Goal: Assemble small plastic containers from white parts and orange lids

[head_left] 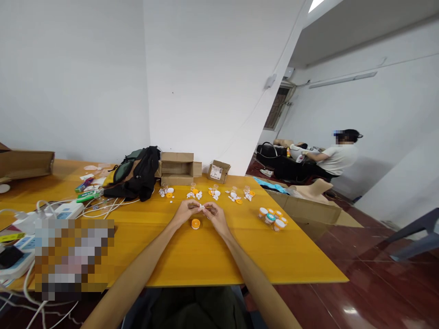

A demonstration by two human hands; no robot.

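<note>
Over the yellow table (212,256) my left hand (186,211) and my right hand (215,214) meet, fingertips pinched together on a small white part (202,207). An orange cap (195,223) lies on the table just below and between my hands. Beyond them runs a row of small white and orange parts with little clear cups (214,193). To the right stands a group of small assembled containers with orange and white lids (273,217).
A dark backpack (139,176), open cardboard boxes (177,167) and a small box (218,171) sit at the table's far side. Power strips and cables (65,210) crowd the left. Another person (334,157) sits at the back right. A large cardboard box (308,208) lies on the floor.
</note>
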